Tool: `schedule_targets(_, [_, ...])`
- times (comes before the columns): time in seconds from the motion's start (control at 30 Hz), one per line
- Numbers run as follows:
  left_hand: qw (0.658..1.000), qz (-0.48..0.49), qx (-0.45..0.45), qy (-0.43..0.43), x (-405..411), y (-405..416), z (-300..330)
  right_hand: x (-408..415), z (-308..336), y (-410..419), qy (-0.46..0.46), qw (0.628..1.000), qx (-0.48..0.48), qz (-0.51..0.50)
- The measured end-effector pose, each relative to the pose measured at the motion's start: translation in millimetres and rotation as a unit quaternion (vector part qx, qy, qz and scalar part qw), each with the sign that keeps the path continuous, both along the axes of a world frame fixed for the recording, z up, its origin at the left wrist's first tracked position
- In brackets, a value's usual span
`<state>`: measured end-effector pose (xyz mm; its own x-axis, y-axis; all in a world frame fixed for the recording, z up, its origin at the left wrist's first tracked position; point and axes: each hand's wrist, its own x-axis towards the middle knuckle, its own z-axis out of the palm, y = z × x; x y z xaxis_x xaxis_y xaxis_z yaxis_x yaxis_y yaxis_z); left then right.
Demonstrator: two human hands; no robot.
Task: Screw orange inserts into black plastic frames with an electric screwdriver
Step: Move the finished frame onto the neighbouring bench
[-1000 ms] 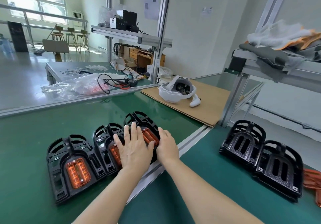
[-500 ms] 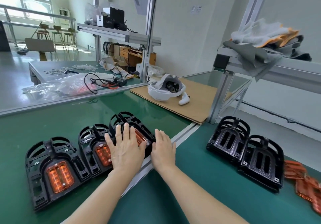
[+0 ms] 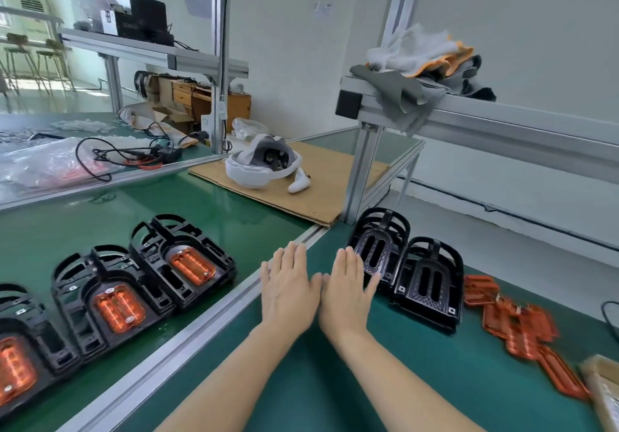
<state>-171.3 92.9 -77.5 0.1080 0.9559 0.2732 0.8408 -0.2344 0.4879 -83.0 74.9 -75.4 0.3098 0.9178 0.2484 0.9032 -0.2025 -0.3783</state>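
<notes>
Three black frames with orange inserts fitted lie in a row at the left: the far one (image 3: 187, 260), the middle one (image 3: 110, 301) and the near one (image 3: 20, 361), cut by the frame edge. Two black frames without inserts sit at the right, the far one (image 3: 378, 244) and the near one (image 3: 428, 280). Loose orange inserts (image 3: 516, 324) lie beside them. My left hand (image 3: 288, 287) and right hand (image 3: 345, 287) are flat, side by side over the green mat, fingers straight. My right fingertips reach the edge of the far bare frame. No screwdriver is in view.
An aluminium rail (image 3: 201, 324) divides the two green mats. A white headset (image 3: 261, 166) lies on cardboard (image 3: 321, 183) behind. An aluminium post (image 3: 361, 170) carries a shelf with gloves and rags (image 3: 418, 63). Cables (image 3: 127, 156) and plastic bags lie at the back left. A cardboard box corner (image 3: 603, 391) is at the right edge.
Both hands have left the far fitted frame and moved right across the rail, towards the frames without inserts. The view has turned to the right.
</notes>
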Motion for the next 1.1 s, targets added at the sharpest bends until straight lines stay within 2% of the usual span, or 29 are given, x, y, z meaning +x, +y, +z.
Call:
schedule_targets(0.23, [0.988, -0.086, -0.083, -0.095, 58, 15, 10, 56, 12, -8, -0.013, 0.995, -0.013, -0.094])
schedule_targets(0.53, [0.954, -0.073, -0.204, -0.206, 82, 30, 23, 79, 9, -6, -0.035, 0.990, -0.080, -0.109])
schedule_targets(0.97, [0.925, -0.083, -0.198, -0.314, 86, 30, 17, 82, 9, -9, 0.001, 0.995, -0.051, -0.088])
schedule_targets(1.1, [0.899, -0.075, -0.171, -0.397, 86, 25, 13, 86, 11, -16, 0.011, 0.997, -0.008, -0.072])
